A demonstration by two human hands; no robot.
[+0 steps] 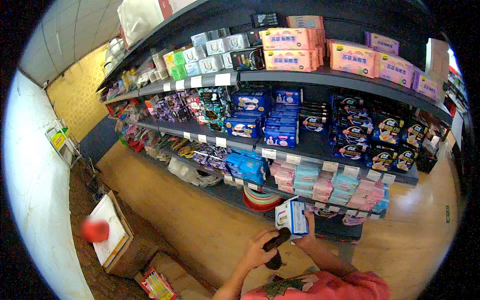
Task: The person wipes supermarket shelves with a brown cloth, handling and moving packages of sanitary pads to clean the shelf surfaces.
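My left hand [258, 249] is closed around a dark handheld object [277, 242], shaped like a barcode scanner; its details are too blurred to tell. The object's upper end is close to the lower left side of a white and blue package [294, 217]. My right hand [309, 230] grips that package from its right side and below, and the package is tilted in front of the lower shelves. Printing and a label-like panel show on its faces. Part of my right hand is hidden behind the package.
Dark shelving [348, 78] holds rows of packaged pads in pink, blue, black and white. Round basins [262, 198] sit on the bottom shelf. A cardboard box [129, 253] with a white board and a red object [95, 229] stands lower left, beside a white wall [37, 157].
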